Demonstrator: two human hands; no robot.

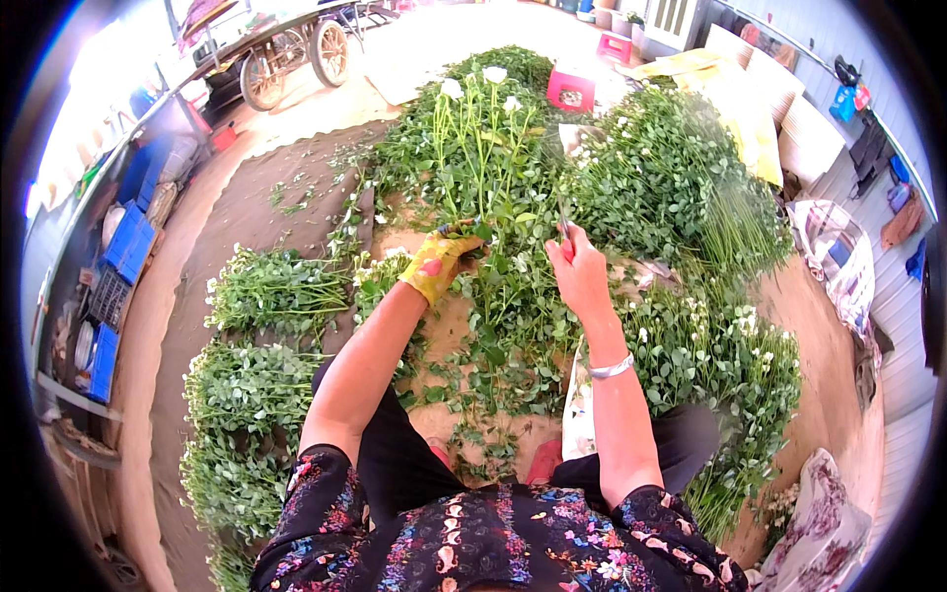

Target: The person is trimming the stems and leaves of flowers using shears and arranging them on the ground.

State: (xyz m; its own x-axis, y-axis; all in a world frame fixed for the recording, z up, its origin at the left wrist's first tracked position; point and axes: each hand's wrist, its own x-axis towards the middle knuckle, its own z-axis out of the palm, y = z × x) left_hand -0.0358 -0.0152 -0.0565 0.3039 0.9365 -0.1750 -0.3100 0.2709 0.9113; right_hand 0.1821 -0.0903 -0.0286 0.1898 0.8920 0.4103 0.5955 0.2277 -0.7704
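Stems of white cut flowers point(480, 163) rise in a person's yellow-gloved left hand point(439, 264), whose fingers are wrapped around them just beyond the right edge of a brown ground cloth point(252, 237). Slender and light green, they carry narrow leaves and a few open white blooms near their tops. The bare right hand point(582, 271), a silver bracelet point(612, 368) at its wrist, is closed around a small tool point(566, 249) with red on its handle, near the stems. Leafy flower bundles point(276, 291) lie toward the cloth's right edge; a large green flower heap point(651, 168) spreads across the floor at right.

Leaves partly cover the left fingertips, and the stems' lower ends disappear into foliage. Most of the tool is hidden by the right hand, leaving its exact kind unclear. Glare washes out the far left, and the upper edge cuts off a wheeled cart point(281, 54).
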